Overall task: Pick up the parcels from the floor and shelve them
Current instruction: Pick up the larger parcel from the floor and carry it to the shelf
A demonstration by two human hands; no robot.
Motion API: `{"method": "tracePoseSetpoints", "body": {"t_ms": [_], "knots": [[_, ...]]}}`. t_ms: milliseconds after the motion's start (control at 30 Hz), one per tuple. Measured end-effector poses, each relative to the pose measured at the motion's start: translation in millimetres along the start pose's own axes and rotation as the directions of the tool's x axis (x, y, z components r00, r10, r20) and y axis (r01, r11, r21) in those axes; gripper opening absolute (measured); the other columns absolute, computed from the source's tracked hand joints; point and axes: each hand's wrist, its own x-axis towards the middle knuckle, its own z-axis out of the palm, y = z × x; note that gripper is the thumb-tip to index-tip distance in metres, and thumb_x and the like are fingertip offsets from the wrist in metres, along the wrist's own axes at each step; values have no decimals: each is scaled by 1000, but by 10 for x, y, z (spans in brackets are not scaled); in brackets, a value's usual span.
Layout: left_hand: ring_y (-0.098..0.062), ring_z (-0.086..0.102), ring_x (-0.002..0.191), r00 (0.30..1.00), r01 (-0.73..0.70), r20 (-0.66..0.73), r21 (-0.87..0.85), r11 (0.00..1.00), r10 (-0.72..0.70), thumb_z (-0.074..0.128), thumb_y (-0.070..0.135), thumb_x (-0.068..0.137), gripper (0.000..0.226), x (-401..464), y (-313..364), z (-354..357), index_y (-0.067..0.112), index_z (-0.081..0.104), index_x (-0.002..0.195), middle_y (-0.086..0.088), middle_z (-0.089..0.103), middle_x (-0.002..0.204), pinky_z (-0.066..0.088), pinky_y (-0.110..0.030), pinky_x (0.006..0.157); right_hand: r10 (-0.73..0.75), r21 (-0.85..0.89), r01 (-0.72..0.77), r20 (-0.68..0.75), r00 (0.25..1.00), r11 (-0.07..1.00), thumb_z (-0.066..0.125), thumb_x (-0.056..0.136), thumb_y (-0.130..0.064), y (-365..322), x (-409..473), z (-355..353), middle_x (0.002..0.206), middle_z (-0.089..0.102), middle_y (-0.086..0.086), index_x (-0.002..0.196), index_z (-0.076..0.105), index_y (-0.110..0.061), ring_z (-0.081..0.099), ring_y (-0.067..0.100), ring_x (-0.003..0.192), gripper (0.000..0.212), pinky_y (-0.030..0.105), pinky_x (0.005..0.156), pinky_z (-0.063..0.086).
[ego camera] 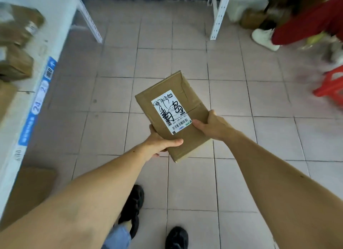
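Note:
A flat brown cardboard parcel (187, 100) with a white shipping label marked in black pen is held out in front of me, above the tiled floor. My left hand (159, 143) grips its near left corner, thumb on top. My right hand (211, 125) holds its right edge, thumb on the top face beside the label. The parcel's long side points away from me, slightly tilted. A white shelf (35, 92) with a blue label strip runs along my left.
Several brown parcels (17, 35) lie on the left shelf. A cardboard piece (31, 189) sits under it. White rack posts (219, 16) stand ahead. A person in red trousers and a white shoe (265, 37) is at the far right, beside a red stool (332, 85).

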Motion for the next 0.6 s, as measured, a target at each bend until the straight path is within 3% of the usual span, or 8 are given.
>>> {"method": "tracePoseSetpoints", "body": {"t_ms": [333, 433, 600], "knots": [[-13, 67, 88, 951, -240, -229, -128, 962, 207, 89, 40, 64, 102, -1846, 1133, -1389, 33, 19, 136, 7, 62, 116, 48, -45, 94, -317, -184, 297, -94, 944, 937, 56, 90, -56, -2241, -1005, -1348, 104, 51, 8, 124, 40, -4, 50, 27, 89, 64, 37, 72, 39], [-16, 67, 96, 917, -297, -321, -161, 941, 235, 90, 42, 62, 104, -2332, 1325, -1776, 32, 20, 139, 9, 62, 114, 49, -44, 91, -414, -249, 379, -105, 904, 891, 55, 88, -59, -2840, -1247, -1574, 110, 56, 9, 125, 41, -5, 52, 26, 91, 67, 41, 76, 46], [-24, 59, 117, 832, -400, -485, -187, 897, 270, 92, 44, 54, 116, -3178, 1487, -2442, 33, 18, 143, 11, 52, 132, 50, -47, 90, -565, -310, 511, -112, 818, 802, 51, 88, -63, -3766, -1774, -1782, 107, 56, 7, 130, 38, -7, 55, 27, 92, 71, 42, 77, 49]]}}
